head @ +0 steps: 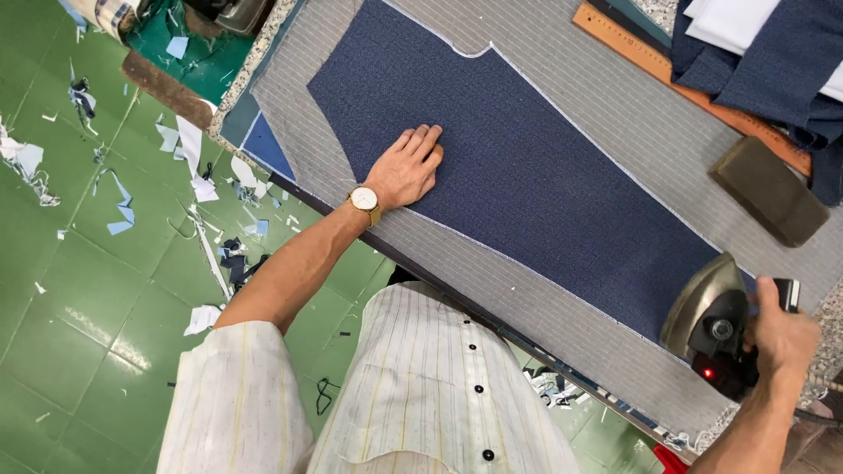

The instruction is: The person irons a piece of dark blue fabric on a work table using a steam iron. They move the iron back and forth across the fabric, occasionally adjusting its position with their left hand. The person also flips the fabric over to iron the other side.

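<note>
I look down on a worktable (615, 105) covered with grey striped cloth, and on it lies the biggest thing in hand: a cut panel of dark blue fabric (527, 175), flat and running diagonally from the upper left toward the lower right. It reads to me as light and limp, likely to slide or wrinkle on the cover unless it is pinned down, so I judge the safe hold is a flat palm on its face or a pinch near a cut edge, never a lift from the middle.

My left hand (406, 168) rests palm down on the near edge of the panel, fingers together and stretched out flat, pressing the cloth. A wristwatch (364, 200) sits on that wrist.

At the panel's lower right end stands an iron (711, 320), which looks heavy and rigid, with a small red light showing. My right hand (781, 333) is wrapped around its handle, thumb up.

A wooden ruler (667, 70) and a dark block (768, 189) lie well apart beyond the panel. Fabric scraps (189, 145) litter the green floor.
</note>
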